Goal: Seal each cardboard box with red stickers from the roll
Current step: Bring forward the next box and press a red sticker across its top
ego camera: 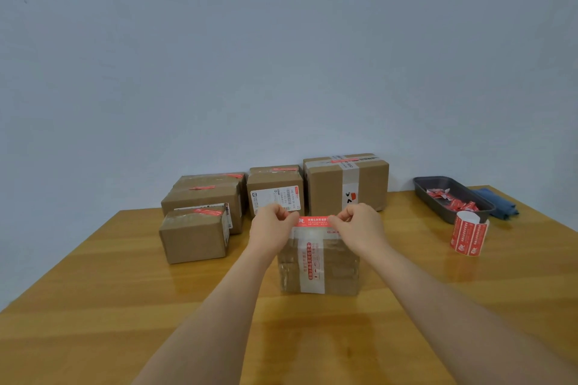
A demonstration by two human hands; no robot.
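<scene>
**Two hands stretch one sticker over the near box**

Two hands hold a single red sticker (313, 221) taut above the far top edge of the near box (319, 262). The left hand (272, 226) pinches its left end, the right hand (359, 226) its right end, each grip narrow, thumb against fingertips. Held flat and level like this, the strip can probably be laid across the seam without creasing or sticking to itself; that looks like the step in hand.

The box stands close on the desk (125, 291), square to the person. It is brown cardboard wrapped in glossy clear tape, with a pale band printed in red running down its front. The sticker is thin, flexible, with white lettering.

Behind, five more boxes (200, 197) crowd against the wall, matt cardboard, each seeming to carry a red strip on top, so they are likely done and pushed aside. The roll (468, 234) stands on end to the right, well apart from the box, its tail hanging loose. Beyond it a dark tray (420, 184) holds crumpled red scraps, probably discarded pieces, beside a folded blue cloth (500, 201). The desk is smooth, shiny wood.
</scene>
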